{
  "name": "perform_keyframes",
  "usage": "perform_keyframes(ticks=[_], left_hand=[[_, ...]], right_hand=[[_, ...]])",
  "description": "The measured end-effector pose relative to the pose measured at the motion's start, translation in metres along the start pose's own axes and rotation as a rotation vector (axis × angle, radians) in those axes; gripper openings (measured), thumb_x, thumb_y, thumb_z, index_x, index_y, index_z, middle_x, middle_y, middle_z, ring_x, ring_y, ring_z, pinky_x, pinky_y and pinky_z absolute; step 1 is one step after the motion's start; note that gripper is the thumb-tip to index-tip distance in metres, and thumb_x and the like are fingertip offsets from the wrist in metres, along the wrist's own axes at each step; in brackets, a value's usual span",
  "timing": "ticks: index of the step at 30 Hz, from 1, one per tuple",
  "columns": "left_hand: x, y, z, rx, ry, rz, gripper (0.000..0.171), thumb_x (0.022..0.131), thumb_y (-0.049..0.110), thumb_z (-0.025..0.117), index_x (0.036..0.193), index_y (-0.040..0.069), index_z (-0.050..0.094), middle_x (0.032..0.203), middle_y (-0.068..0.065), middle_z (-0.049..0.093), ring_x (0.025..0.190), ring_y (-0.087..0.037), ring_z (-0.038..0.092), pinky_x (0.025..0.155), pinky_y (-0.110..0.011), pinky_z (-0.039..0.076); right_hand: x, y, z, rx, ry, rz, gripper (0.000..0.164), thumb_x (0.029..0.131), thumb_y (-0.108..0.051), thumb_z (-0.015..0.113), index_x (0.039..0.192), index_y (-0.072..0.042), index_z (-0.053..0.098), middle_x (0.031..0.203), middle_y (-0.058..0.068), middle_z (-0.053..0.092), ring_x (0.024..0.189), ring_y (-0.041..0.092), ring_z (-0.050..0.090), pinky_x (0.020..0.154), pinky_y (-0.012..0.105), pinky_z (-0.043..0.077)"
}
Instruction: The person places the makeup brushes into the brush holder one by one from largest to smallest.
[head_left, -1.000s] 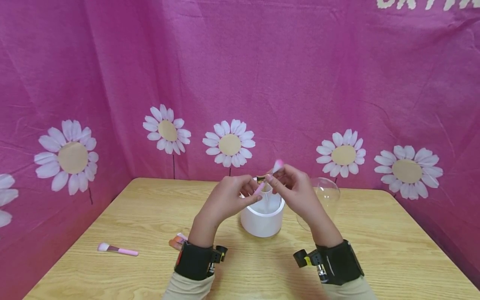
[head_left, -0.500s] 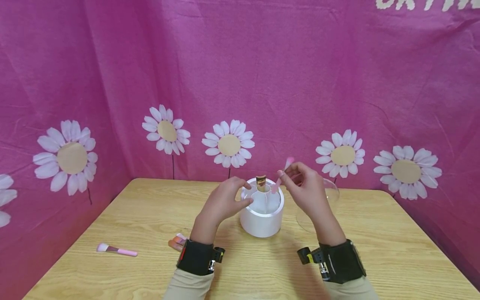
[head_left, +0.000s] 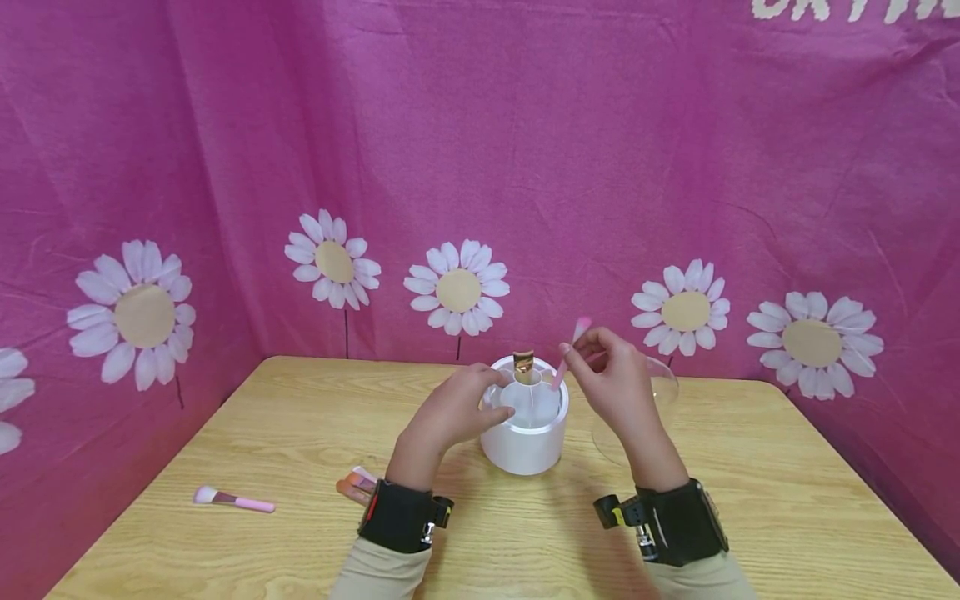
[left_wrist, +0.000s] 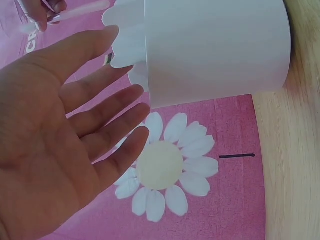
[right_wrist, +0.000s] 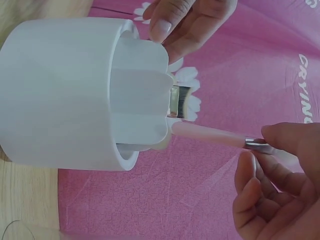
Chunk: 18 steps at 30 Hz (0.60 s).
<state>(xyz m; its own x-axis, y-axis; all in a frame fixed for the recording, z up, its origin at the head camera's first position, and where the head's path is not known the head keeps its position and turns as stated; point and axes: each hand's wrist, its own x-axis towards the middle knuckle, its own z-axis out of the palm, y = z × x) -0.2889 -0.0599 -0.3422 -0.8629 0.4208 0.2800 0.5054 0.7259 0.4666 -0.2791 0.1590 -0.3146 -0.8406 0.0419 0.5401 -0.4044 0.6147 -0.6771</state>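
Note:
A white round brush holder (head_left: 522,450) with a scalloped, divided insert stands on the table. My right hand (head_left: 611,375) pinches a pink makeup brush (right_wrist: 210,134) near its silver collar, bristles up, the handle end at the insert's rim. My left hand (left_wrist: 70,125) is at the holder's left side, fingers extended and apart; in the right wrist view its fingertips are at the insert's scalloped edge. Another brush with a gold collar and dark bristles (right_wrist: 179,102) pokes up from the holder's middle.
A pink-handled brush (head_left: 236,500) lies at the table's left. Orange and pink brushes (head_left: 356,485) lie partly behind the left wrist. A clear dome (head_left: 663,387) stands behind the right forearm. A magenta cloth with daisies hangs behind the wooden table (head_left: 787,500).
The left hand has let go of the pink brush and moved to the holder's rim. The right hand has shifted right with the brush, then tilted it more upright over the holder.

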Motion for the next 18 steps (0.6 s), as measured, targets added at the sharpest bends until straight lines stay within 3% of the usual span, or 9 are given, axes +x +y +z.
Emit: perform_keyframes(ticks=[5, 11, 18], left_hand=[[0.0009, 0.0029, 0.0013, 0.028, 0.014, -0.023, 0.032, 0.093, 0.022, 0.075, 0.12, 0.007, 0.072, 0.118, -0.011, 0.068, 0.111, -0.026, 0.065, 0.098, -0.044, 0.052], [0.0034, 0.0064, 0.0051, 0.092, 0.093, 0.005, 0.016, 0.093, 0.017, 0.072, 0.104, 0.008, 0.078, 0.102, -0.007, 0.072, 0.095, -0.023, 0.068, 0.085, -0.04, 0.056], [0.0053, 0.0069, 0.0102, 0.147, 0.152, 0.013, 0.012, 0.092, 0.02, 0.075, 0.097, 0.01, 0.08, 0.097, -0.002, 0.075, 0.091, -0.02, 0.07, 0.076, -0.036, 0.056]], right_hand=[[-0.0005, 0.0007, 0.0006, -0.013, -0.001, -0.003, 0.019, 0.095, -0.018, 0.072, 0.095, 0.0, 0.068, 0.088, 0.014, 0.069, 0.08, 0.026, 0.065, 0.073, 0.032, 0.053], [-0.0008, 0.0006, 0.0034, -0.009, -0.025, 0.001, 0.018, 0.095, -0.018, 0.072, 0.095, 0.0, 0.067, 0.087, 0.014, 0.068, 0.078, 0.025, 0.064, 0.069, 0.03, 0.052], [-0.002, 0.0023, 0.0072, -0.054, -0.062, -0.05, 0.017, 0.093, -0.018, 0.074, 0.09, -0.003, 0.068, 0.083, 0.01, 0.069, 0.073, 0.023, 0.065, 0.066, 0.031, 0.052]])
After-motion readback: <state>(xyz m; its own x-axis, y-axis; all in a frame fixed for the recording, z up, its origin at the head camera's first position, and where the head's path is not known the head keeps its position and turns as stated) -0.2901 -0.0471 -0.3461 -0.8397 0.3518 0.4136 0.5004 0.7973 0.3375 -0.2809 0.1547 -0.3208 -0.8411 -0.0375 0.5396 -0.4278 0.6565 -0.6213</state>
